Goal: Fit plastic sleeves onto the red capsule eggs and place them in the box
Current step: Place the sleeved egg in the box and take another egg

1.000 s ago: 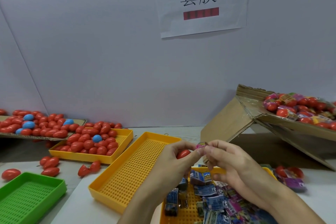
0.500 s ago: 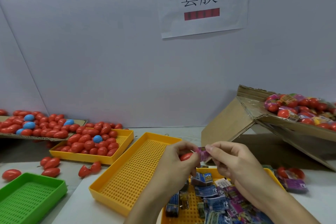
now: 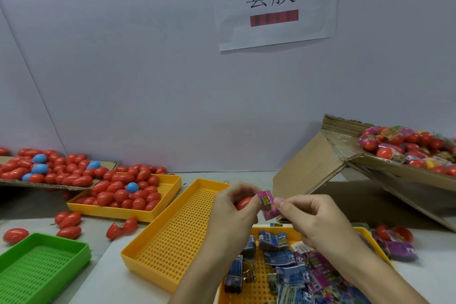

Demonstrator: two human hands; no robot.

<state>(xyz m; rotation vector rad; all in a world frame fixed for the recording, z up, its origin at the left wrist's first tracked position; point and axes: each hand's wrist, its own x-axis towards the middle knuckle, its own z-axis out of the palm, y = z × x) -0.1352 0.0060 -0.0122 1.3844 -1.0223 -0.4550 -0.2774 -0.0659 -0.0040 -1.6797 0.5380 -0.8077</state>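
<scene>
My left hand (image 3: 230,210) grips a red capsule egg (image 3: 243,202), mostly hidden by the fingers. Right beside it my right hand (image 3: 308,217) pinches a small pink plastic sleeve (image 3: 267,203), which stands opened and touches the egg's tip. Both hands hover above a yellow tray (image 3: 365,234) that holds several blue and purple flat sleeves (image 3: 283,259). At the right a tilted cardboard box (image 3: 350,155) carries several sleeved eggs (image 3: 407,145).
An empty yellow tray (image 3: 153,237) lies left of my hands. Behind it stands a yellow tray (image 3: 170,195) full of red eggs, with cardboard (image 3: 56,186) bearing more eggs. A green tray (image 3: 49,242) sits front left, loose eggs (image 3: 69,223) nearby. The wall carries a paper sign (image 3: 274,2).
The pink sleeve has been spread open and turned upright between my fingers, and it now sits against the egg's tip. Both hands stayed at about the same spot.
</scene>
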